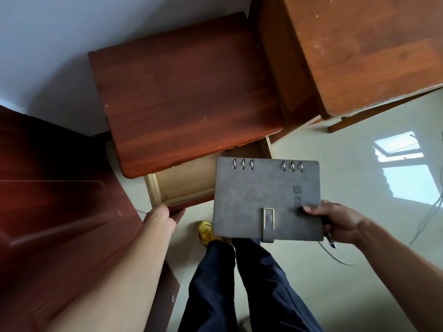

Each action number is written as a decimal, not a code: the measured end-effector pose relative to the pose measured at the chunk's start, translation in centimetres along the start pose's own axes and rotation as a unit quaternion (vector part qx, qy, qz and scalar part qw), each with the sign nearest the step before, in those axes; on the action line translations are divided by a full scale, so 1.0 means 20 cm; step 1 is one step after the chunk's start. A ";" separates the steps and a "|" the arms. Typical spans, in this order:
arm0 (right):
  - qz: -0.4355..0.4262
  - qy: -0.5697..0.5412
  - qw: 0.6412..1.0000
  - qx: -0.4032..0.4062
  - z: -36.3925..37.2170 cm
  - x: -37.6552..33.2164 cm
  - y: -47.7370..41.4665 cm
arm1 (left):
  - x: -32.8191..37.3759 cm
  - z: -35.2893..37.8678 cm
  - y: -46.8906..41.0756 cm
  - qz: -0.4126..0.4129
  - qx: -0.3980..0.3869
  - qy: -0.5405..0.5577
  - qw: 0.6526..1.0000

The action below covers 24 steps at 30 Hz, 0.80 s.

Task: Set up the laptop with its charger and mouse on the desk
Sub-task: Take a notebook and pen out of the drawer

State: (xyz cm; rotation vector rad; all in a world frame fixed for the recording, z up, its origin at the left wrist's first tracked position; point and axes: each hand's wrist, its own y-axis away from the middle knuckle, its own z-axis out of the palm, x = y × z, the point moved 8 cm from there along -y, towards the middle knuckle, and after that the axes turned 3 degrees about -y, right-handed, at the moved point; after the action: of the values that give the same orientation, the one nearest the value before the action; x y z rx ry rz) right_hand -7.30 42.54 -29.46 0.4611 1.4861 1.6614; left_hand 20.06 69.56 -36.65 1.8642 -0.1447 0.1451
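My right hand (335,221) holds a grey ring-bound notebook (266,197) by its right edge, together with a pen (330,239) under the fingers. The notebook hovers flat over the right part of an open drawer (182,183) of a reddish-brown nightstand (187,92). My left hand (159,219) grips the drawer's front edge at its left corner. What shows of the drawer's inside is bare light wood. No laptop, charger or mouse is in view.
An orange-brown wooden desk (374,51) stands at the upper right, beside the nightstand. A dark red door or panel (48,188) fills the left. Thin cables (429,216) lie on the glossy floor at right. My legs and a yellow shoe (205,232) are below.
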 end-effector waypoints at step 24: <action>-0.167 0.320 0.844 0.397 0.29 -0.61 -0.22 | 0.01 -0.01 -0.01 -0.023 -0.002 0.000 1.000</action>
State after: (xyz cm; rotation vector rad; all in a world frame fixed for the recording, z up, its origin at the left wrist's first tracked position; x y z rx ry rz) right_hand 5.52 36.54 -29.13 0.0297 2.5915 0.8720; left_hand 20.19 69.69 -36.71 1.8625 -0.1018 0.1129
